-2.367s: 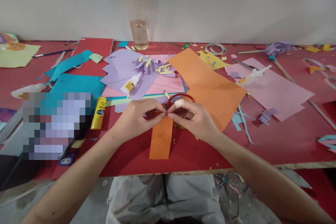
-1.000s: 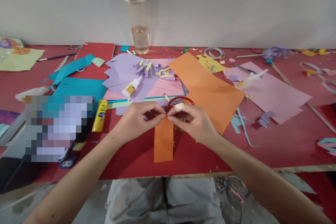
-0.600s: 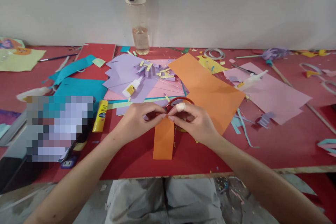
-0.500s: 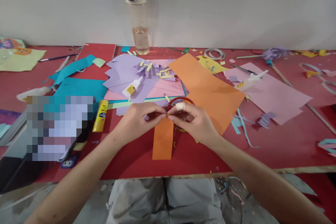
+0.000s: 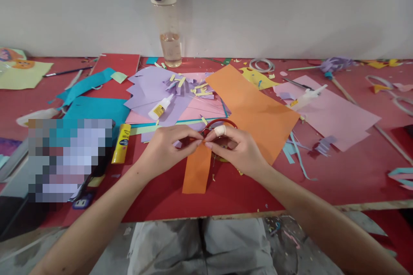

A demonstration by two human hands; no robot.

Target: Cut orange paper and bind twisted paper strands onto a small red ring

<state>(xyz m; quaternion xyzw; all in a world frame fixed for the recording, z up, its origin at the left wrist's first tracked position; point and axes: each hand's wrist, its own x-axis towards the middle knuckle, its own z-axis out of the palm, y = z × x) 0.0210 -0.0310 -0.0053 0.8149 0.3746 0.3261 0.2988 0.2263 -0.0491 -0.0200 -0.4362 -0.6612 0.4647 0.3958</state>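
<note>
An orange paper strip [image 5: 196,172] hangs down from my fingertips over the red table. My left hand [image 5: 172,146] pinches its top edge between thumb and forefinger. Right beside it, my right hand [image 5: 237,144] pinches the same edge, and a white bandage wraps one of its fingers. The fingertips nearly meet and hide the very top of the strip. Behind my hands lies a pair of red-handled scissors [image 5: 226,120], partly covered by them. A large orange paper sheet [image 5: 251,107] lies just beyond my right hand.
A yellow glue stick [image 5: 121,144] lies left of my left hand, near a pixelated phone-like object [image 5: 71,159]. Farther back are a small glue bottle [image 5: 160,107], purple paper [image 5: 142,90] and a tall water bottle [image 5: 170,30]. Pink paper [image 5: 335,116] lies at right.
The lower end of the orange strip has swung slightly left and up. Both hands keep their pinch in nearly the same place; the view has shifted a little.
</note>
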